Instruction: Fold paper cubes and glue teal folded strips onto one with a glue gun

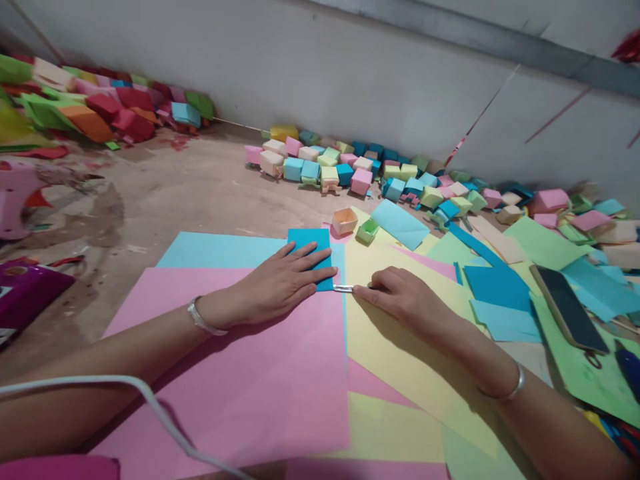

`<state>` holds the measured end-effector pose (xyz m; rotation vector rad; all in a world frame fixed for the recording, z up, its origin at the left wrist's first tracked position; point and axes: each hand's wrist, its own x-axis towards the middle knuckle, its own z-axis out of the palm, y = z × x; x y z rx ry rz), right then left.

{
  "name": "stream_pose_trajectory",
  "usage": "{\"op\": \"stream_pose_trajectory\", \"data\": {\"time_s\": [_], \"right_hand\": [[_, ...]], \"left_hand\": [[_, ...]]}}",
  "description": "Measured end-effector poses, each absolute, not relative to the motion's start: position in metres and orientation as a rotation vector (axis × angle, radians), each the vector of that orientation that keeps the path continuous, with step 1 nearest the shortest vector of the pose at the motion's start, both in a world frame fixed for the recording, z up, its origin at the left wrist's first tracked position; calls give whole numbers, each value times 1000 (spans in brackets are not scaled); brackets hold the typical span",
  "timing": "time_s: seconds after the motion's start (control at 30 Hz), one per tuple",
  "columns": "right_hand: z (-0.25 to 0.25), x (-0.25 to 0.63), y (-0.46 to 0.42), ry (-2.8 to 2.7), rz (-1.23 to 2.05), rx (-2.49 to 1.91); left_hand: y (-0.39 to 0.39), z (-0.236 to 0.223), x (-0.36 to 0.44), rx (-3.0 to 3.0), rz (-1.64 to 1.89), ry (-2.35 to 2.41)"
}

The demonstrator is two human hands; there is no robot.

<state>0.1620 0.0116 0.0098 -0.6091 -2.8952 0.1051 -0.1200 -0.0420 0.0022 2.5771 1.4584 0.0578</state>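
My left hand lies flat with its fingers spread on a small dark blue paper square. Under that square are a pink sheet and a light blue sheet. My right hand is closed around a slim craft knife. The knife's metal end touches the lower right corner of the blue square; its handle is mostly hidden in my fingers. Pale yellow sheets lie beneath my right hand. Just beyond the square sit a small open peach paper box and a green one.
Many folded paper blocks line the wall, with another pile at far left. A pink glue gun stands at left. At right, a phone rests on green paper near blue paper pieces. A white cable crosses my left forearm.
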Motion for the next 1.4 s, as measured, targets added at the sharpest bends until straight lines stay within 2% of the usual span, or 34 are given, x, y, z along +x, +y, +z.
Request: {"op": "stream_pose_trajectory", "data": {"time_s": [0.17,0.33,0.5,0.8,1.13,1.4], "right_hand": [[24,163,8,-2732,710,-1050],[31,166,5,-2598,959,-1238],[27,156,-3,-2553,941,-1282],[17,144,-10,-2591,775,-1105],[24,165,6,-2782,600,-951],[20,156,-7,-2697,695,-1048]], "left_hand": [[-42,0,-120,2593,119,1445],[-43,1,-120,2609,165,1432],[-44,4,-120,2615,114,1444],[-39,4,-124,2601,160,1477],[-27,14,-142,2650,137,1219],[-26,13,-143,2618,106,1226]]}}
